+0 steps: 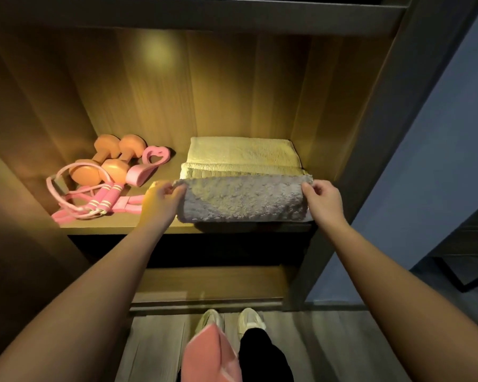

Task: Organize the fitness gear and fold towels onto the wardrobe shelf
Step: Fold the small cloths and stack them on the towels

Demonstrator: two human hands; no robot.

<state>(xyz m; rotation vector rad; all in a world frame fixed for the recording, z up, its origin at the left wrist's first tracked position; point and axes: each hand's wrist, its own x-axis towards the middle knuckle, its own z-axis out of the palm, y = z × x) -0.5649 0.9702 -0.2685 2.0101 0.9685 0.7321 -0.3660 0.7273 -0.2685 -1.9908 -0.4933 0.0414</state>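
1. While the lit wooden wardrobe shelf point(116, 226) holds two orange dumbbells point(108, 161) and a pink skipping rope point(94, 199) at its left, a folded cream-yellow towel point(243, 154) lies at its back right.
2. A fluffy grey folded towel point(242, 199) lies touching it in front, along the shelf's front edge.
3. The left hand point(163, 197) and right hand point(322, 198) each pinch a far corner of it, fingers curled.
4. Bare shelf shows between gear and towels.

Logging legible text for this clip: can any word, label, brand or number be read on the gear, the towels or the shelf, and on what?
No text can be read anywhere.
The dumbbells, jump rope, yellow towel and shelf show no print.
The grey towel, pinched by the left hand and right hand, shows no tag.
The shoes are too dim to tell.
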